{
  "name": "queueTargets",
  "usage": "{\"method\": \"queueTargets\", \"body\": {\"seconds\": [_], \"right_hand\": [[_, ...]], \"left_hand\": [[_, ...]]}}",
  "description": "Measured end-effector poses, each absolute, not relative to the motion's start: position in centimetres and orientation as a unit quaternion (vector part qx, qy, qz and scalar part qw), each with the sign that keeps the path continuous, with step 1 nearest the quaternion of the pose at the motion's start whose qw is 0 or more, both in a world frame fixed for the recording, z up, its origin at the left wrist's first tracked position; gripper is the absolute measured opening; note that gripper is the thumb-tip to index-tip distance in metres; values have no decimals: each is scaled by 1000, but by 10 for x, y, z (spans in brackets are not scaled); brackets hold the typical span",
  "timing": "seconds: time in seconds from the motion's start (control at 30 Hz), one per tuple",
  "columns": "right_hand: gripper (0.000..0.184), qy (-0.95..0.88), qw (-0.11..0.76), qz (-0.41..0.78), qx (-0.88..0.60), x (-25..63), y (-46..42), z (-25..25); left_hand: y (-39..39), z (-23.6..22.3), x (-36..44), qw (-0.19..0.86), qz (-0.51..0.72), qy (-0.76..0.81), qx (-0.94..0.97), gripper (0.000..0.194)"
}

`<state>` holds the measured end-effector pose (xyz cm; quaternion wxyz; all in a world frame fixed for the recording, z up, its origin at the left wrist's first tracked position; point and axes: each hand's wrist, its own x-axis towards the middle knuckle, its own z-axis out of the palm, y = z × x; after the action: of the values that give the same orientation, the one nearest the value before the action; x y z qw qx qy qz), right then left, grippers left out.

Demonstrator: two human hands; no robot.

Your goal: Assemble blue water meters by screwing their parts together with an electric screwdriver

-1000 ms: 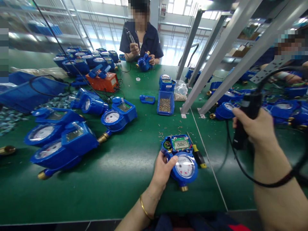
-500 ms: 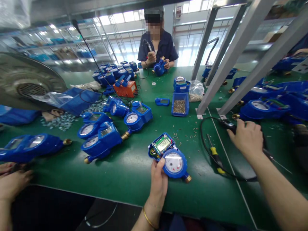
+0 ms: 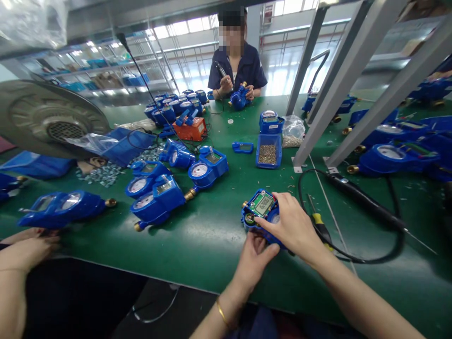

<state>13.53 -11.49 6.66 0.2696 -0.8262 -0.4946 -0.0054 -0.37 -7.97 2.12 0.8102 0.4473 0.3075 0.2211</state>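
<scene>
Meter, blue, opened: my left hand cups its lower side; my right hand grips it from above, fingers curved.

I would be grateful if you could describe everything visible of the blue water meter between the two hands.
The blue water meter has a glossy, plastic-looking housing. Its upper compartment is uncovered, showing a green circuit board, a display with dark digits and a round recess beside them. A brass-coloured fitting shows at its far left edge. It sits above the green bench, face up; whether it touches the surface is hidden. The left hand supports its near side, while the right hand partly covers the round dial.
</scene>
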Motion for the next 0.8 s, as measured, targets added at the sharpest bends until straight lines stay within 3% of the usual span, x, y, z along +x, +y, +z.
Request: {"method": "queueTargets", "body": {"seconds": [0.07,0.13,0.23,0.33,0.53,0.8], "right_hand": [[56,-498,293,-10,-816,139,-113,65],[54,-518,311,-10,-797,140,-112,66],[53,-540,324,-20,-777,140,-112,68],[53,-571,331,-11,-751,146,-114,70],[52,-629,350,46,-692,164,-121,75],[54,-634,268,80,-721,160,-115,77]], "left_hand": [[-56,27,-25,776,130,324,526,46],[-30,34,-41,700,180,343,600,44],[1,43,-40,606,279,286,688,83],[21,50,-20,623,239,150,729,116],[18,49,3,623,215,87,747,108],[-6,31,5,535,267,99,795,105]]}}
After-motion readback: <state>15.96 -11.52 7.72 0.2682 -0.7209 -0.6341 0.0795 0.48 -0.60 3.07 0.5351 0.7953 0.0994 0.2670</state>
